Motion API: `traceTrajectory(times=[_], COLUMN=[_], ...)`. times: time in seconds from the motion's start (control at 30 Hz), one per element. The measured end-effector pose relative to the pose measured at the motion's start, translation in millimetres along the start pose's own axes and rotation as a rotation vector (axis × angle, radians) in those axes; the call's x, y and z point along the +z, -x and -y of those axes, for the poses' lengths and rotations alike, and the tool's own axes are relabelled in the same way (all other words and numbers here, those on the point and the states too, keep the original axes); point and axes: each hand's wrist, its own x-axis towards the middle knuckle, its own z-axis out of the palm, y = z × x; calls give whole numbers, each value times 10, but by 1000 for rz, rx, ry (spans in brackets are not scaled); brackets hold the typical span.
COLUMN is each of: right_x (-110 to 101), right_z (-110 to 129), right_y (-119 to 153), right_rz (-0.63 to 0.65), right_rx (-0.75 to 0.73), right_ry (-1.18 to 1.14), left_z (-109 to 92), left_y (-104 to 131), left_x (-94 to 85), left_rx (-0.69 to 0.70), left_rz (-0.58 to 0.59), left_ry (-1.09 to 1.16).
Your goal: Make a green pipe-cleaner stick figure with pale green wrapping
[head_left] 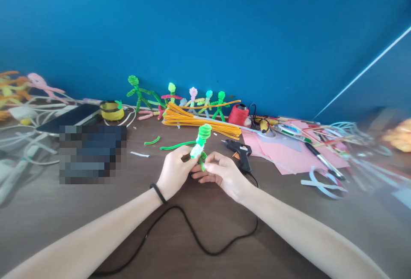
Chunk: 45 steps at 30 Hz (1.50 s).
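Between my hands, above the middle of the table, is a green pipe-cleaner figure (204, 133) with a coiled round head and a paler coiled body. My left hand (176, 168) is closed on its body from the left, with a black band on the wrist. My right hand (221, 172) pinches a short green end low on the figure. A long green pipe cleaner (176, 145) sticks out leftward behind my left hand; whether it joins the figure is hidden. A short green piece (152, 141) lies farther left.
Behind my hands lies a bundle of orange pipe cleaners (199, 121), with finished figures (138, 92) against the blue wall. A black glue gun (239, 152) sits right, its cable (205, 251) looping in front. Pink paper (282, 152) and a marker (324, 161) lie farther right; a phone (69, 118) left.
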Motion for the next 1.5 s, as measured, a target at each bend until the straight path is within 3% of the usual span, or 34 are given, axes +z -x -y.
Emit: traceTrajectory(times=[0.27,0.43,0.67,0.83,1.2,1.3,1.4,1.5], right_x=[-55,-46,-137,-251,-334,-329,-329,-321], right_z=[-5,-4,139,131,30,8,5,10], right_y=[-26,11,8,-91,-175,-176,-164,-145], right_rz=[74,-30,-230,-321,-234,-265,-373,-361], right_rx=[-95,-203,-519,-437,-257,-322,-516,-593], right_ry=[40,385,872,661,403,473,723,915], left_z=[17,25,-51,-69,-84,-71,-63,-62], left_y=[-7,7,28,12,2,8,7,3], left_x=[10,32,31,26,38,46,52,52], left_rx=[-9,21,-1,-81,-212,-218,-227,-240], left_rz=[0,5,105,113,236,253,222,217], left_ry=[-67,-89,-31,22,373,403,377,392])
